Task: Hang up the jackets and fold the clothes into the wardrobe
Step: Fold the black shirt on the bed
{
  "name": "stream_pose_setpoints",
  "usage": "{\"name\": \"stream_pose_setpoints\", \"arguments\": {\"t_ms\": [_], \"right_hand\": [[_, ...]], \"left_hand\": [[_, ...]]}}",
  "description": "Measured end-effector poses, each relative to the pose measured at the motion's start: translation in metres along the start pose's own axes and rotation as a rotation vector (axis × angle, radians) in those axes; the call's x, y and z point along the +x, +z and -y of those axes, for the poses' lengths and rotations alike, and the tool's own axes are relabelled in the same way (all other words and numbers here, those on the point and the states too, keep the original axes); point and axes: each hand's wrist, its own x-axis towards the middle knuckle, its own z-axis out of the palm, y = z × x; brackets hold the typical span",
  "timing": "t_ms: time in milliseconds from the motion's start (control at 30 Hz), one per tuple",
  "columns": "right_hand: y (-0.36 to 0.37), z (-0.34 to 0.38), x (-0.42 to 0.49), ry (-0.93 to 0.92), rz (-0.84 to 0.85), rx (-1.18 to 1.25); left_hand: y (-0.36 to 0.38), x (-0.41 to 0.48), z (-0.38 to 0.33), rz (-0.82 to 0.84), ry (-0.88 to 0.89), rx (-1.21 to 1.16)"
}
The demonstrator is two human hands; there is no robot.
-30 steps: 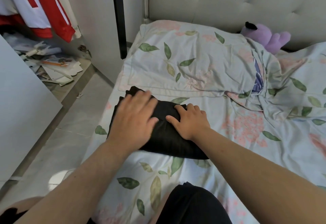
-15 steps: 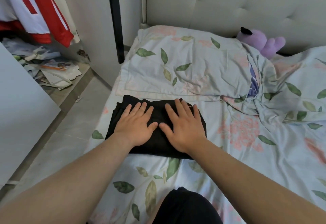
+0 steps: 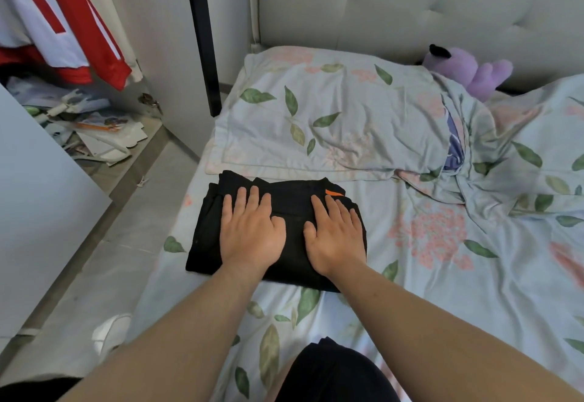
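Looking through the head cam here. Both hands are lying flat on a folded black garment [image 3: 294, 199], palms down and fingers straight, so nothing is gripped, just pressing. The left hand [image 3: 249, 234] covers the left-middle of the bundle and the right hand [image 3: 336, 237] sits just beside it on the right half, thumbs nearly meeting.

The garment is a tidy rectangle on the floral bed sheet [image 3: 442, 291], close to the bed's left edge, with its far side touching the near edge of the pillow [image 3: 331, 123]. A small orange tag [image 3: 334, 193] pokes out at its far right corner.

The open wardrobe [image 3: 164, 53] is off to the far left, well apart from the garment. A red and white jacket [image 3: 63, 31] hangs inside it, with a messy pile of papers [image 3: 101, 129] on its floor.

On the far right, a purple plush toy [image 3: 467, 69] leans against the padded headboard [image 3: 410, 6], half tucked behind a bunched-up duvet [image 3: 521, 148]. Near left on the grey floor [image 3: 104, 259] there's something white [image 3: 110, 335], can't tell what.
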Motion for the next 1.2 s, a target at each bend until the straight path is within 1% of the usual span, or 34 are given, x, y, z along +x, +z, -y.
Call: {"name": "stream_pose_setpoints", "arguments": {"t_ms": [67,200,367,500,567,633,700,733,833,867,933,1000,1100,1133,1200], "right_hand": [[0.001,0.0,0.002,0.045,-0.031,0.051],[0.007,0.005,-0.002,0.054,-0.101,-0.013],[0.013,0.005,0.007,0.068,-0.142,-0.04],[0.012,0.006,0.011,0.089,-0.14,-0.033],[0.01,0.006,0.01,0.088,-0.14,-0.027],[0.01,0.006,0.009,0.086,-0.145,-0.025],[0.011,0.005,0.008,0.08,-0.151,-0.029],[0.011,0.004,0.009,0.076,-0.151,-0.039],[0.011,0.005,0.008,0.074,-0.15,-0.064],[0.011,0.004,0.008,0.073,-0.153,-0.061],[0.011,0.004,0.007,0.069,-0.157,-0.042],[0.008,0.005,0.007,0.071,-0.175,0.032],[-0.003,-0.003,-0.003,0.178,-0.256,0.217],[-0.006,-0.008,-0.01,0.231,-0.245,0.264],[-0.005,-0.017,-0.03,0.314,-0.154,0.332]], "left_hand": [[0.004,0.001,0.0,-0.034,-0.006,0.007],[0.012,-0.004,0.001,-0.111,-0.002,0.043],[0.017,0.007,0.0,-0.089,0.008,0.061],[0.015,0.01,-0.002,-0.072,0.012,0.075],[0.01,0.006,-0.002,-0.097,0.019,0.038],[0.004,-0.002,0.001,-0.164,0.028,0.003],[-0.003,-0.013,0.015,-0.245,-0.025,0.02],[-0.005,-0.015,0.024,-0.253,-0.093,0.008],[-0.002,-0.012,0.042,-0.162,-0.346,-0.144],[0.002,-0.009,0.043,-0.139,-0.395,-0.181],[0.011,-0.004,0.041,-0.13,-0.427,-0.188],[0.015,0.0,0.04,-0.124,-0.445,-0.162],[0.014,0.005,0.04,-0.1,-0.462,-0.102],[0.013,0.006,0.04,-0.099,-0.461,-0.088],[0.014,0.006,0.039,-0.116,-0.449,-0.076]]}}
